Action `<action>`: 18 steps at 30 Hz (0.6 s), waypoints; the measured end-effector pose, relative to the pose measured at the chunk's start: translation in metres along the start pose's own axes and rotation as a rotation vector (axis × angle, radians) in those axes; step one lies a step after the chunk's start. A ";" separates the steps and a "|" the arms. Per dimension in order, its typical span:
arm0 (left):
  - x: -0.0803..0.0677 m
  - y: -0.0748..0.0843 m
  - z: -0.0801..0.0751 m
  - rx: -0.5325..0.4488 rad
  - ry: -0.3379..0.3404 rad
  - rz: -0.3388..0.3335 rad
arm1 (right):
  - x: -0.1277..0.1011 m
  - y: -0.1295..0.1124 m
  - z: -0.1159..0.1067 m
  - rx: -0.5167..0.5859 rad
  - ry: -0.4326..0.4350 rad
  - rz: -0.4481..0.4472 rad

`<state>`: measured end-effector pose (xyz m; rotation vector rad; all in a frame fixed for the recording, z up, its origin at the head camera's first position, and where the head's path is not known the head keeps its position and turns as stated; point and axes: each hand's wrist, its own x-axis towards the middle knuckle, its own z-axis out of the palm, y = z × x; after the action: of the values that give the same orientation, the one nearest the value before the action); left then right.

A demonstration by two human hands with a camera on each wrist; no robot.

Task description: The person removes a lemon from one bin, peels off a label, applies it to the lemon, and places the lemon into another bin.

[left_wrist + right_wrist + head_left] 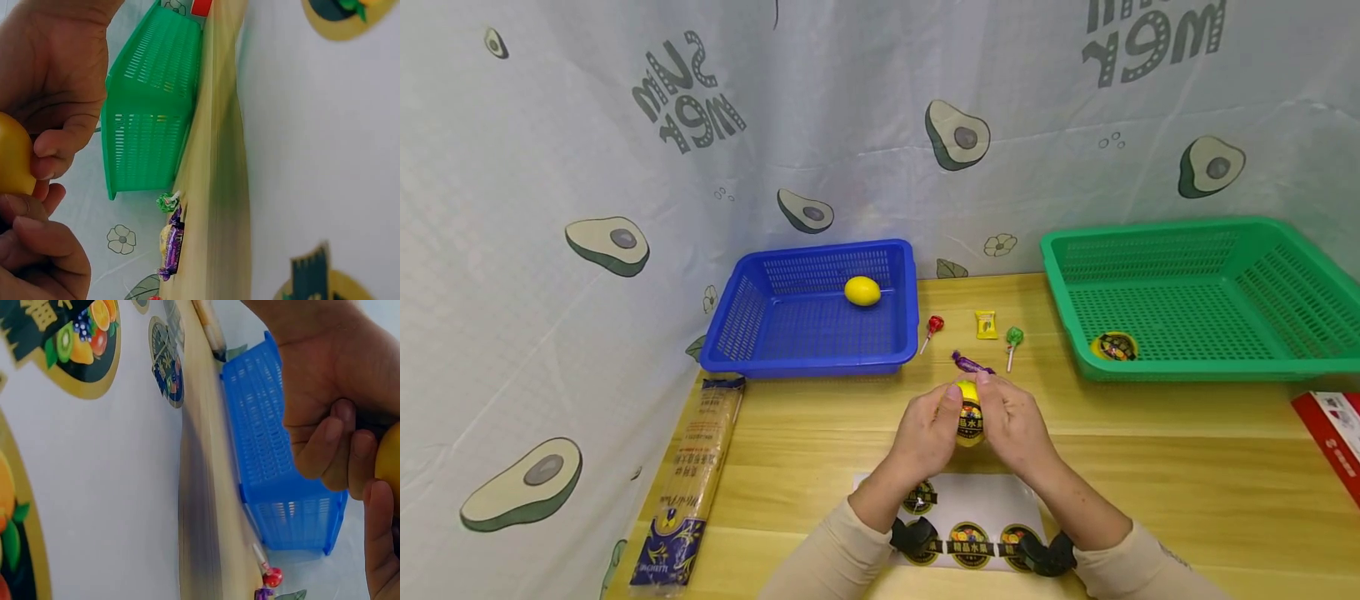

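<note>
Both hands hold a yellow lemon (pixel 968 389) above the table, fingers curled round it from either side. A round black-and-gold fruit sticker (pixel 970 423) lies on the lemon's near side. My left hand (pixel 927 429) grips it from the left, thumb at its upper edge. My right hand (pixel 1018 427) grips the other side, its thumb near the top. In the left wrist view the lemon (pixel 14 156) shows between the fingers of both hands. Below the wrists lies a white sheet (pixel 992 500) of similar stickers, partly covered by the wrist straps.
A blue basket (pixel 805 368) at the back left contains another lemon (pixel 862 291). The green basket (pixel 1210 367) at the right contains a stickered yellow fruit (pixel 1115 346). Lollipops and wrapped candies (pixel 986 325) lie between them. A spaghetti pack (pixel 681 483) lies left, a red box (pixel 1333 442) right.
</note>
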<state>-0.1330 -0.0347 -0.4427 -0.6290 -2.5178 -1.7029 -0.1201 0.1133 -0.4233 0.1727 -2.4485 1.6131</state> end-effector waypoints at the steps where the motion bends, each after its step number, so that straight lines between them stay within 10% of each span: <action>1: 0.000 0.000 0.000 -0.013 0.004 -0.017 | 0.000 0.000 0.000 0.003 -0.004 0.007; 6: 0.001 -0.001 -0.005 -0.039 0.027 -0.139 | 0.003 0.001 -0.003 -0.037 -0.037 0.004; 18: 0.006 0.003 -0.009 -0.458 -0.214 -0.237 | 0.015 0.003 -0.019 -0.097 -0.093 0.141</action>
<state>-0.1396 -0.0402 -0.4350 -0.5762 -2.4221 -2.4588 -0.1333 0.1318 -0.4156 0.0628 -2.6569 1.5690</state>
